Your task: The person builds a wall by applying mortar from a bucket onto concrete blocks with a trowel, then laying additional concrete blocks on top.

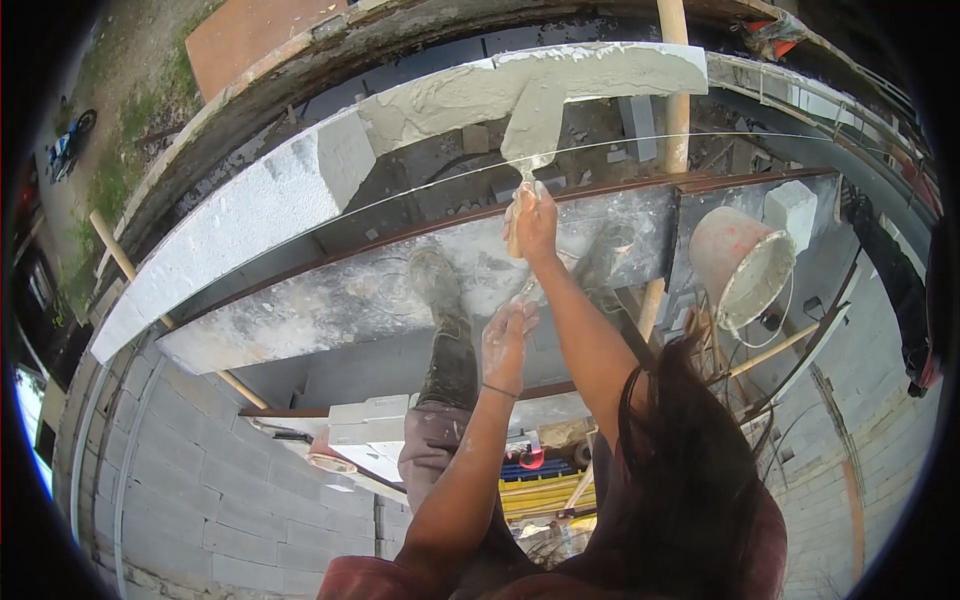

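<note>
My right hand (533, 222) is closed around the wooden handle of a trowel (537, 118). Mortar coats its blade, which rests against the layer of wet mortar (430, 103) along a curving row of white blocks (245, 195). Lower and nearer my body is my left hand (506, 345), smeared with mortar, its fingers curled together. A thin greyish thing shows at its fingertips; I cannot tell what it is. A taut string (430, 178) runs across in front of the blocks, passing close by the trowel's neck.
My boots stand on a mortar-stained scaffold plank (330, 290). To the right, a mortar-caked bucket (735, 265) leans beside a white block piece (790, 212). A wooden pole (674, 120) rises behind the plank. Stacked blocks (365, 422) lie below, past the plank's edge.
</note>
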